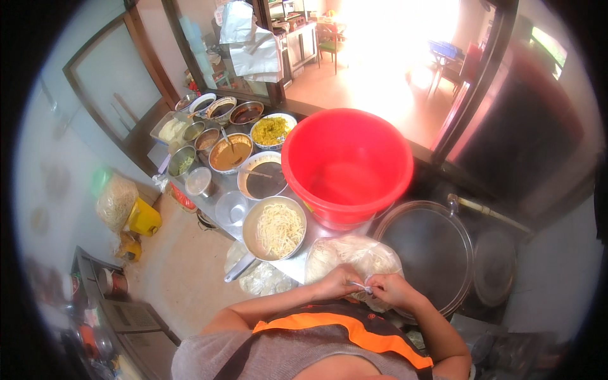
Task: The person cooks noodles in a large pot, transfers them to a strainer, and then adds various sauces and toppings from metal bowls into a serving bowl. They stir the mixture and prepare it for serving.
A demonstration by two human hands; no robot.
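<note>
A clear plastic bag of pale noodles (pixel 327 256) rests at the counter's near edge, against my body. Its twisted white neck lies between my hands. My left hand (pixel 339 281) pinches one end of the twisted plastic, and my right hand (pixel 388 289) grips the knotted part close beside it. Just left of the bag is a metal pan (pixel 248 237) with a handle, holding pale bean sprouts (pixel 280 230). Behind the bag stands a large red plastic tub (pixel 346 161), its inside bare.
Bowls of sauces, including a brown one (pixel 231 153) with a spoon, and a bowl of yellow-green chopped food (pixel 270 130) crowd the counter at left. A big round lid (pixel 425 256) lies right of the bag, near a pipe (pixel 489 211). Window framing runs behind.
</note>
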